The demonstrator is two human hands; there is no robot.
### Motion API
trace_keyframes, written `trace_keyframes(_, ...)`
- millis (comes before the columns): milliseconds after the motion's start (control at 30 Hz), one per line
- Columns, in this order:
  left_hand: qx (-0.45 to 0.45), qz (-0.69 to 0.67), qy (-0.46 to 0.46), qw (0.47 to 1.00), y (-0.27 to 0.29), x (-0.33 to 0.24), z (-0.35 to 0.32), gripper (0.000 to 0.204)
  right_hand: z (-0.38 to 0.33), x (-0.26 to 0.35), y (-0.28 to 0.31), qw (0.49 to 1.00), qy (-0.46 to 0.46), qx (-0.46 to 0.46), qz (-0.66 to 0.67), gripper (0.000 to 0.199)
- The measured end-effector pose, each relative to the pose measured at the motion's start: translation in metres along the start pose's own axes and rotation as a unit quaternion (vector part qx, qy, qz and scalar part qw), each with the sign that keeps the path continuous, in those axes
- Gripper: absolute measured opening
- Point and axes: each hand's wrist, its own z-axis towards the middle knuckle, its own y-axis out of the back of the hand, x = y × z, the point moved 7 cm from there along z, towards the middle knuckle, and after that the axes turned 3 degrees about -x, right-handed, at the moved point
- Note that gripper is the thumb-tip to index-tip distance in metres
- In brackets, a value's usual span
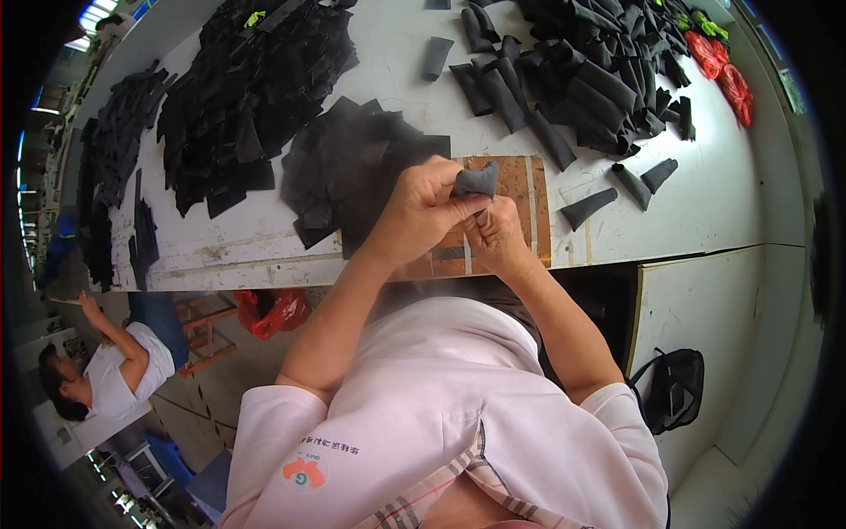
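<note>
Between my two hands, held up over the table's front edge, is a small dark grey fabric piece (476,181). My left hand (425,207) is closed on it, thumb along its lower side. Just below, the fingers of my right hand (500,231) pinch the same piece. Its lower part is hidden by my fingers. A worn brown board (532,207) with strips of tape lies under my hands. Left of it spreads a pile of flat black fabric pieces (339,159). To the right are a few loose rolled fabric pieces (589,209).
Large black fabric heaps (247,106) cover the white table (264,251) at back left, with rolled pieces (599,88) heaped at back right. Red plastic bags (736,93) lie at the far right. A black bag (674,388) hangs below. Another person (123,361) sits at left.
</note>
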Motion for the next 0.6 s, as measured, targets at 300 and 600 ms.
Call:
trace_keyframes(300,-0.077,0.032,-0.075,0.994,0.009,-0.031,-0.004,0.017,0.013,0.013,0.008,0.998,-0.039,0.038,0.018,0.007)
trace_keyframes(600,-0.073,0.087,-0.100,0.989,0.009,-0.032,-0.001,0.014,0.008,-0.001,0.001,0.994,-0.051,0.041,-0.081,0.007)
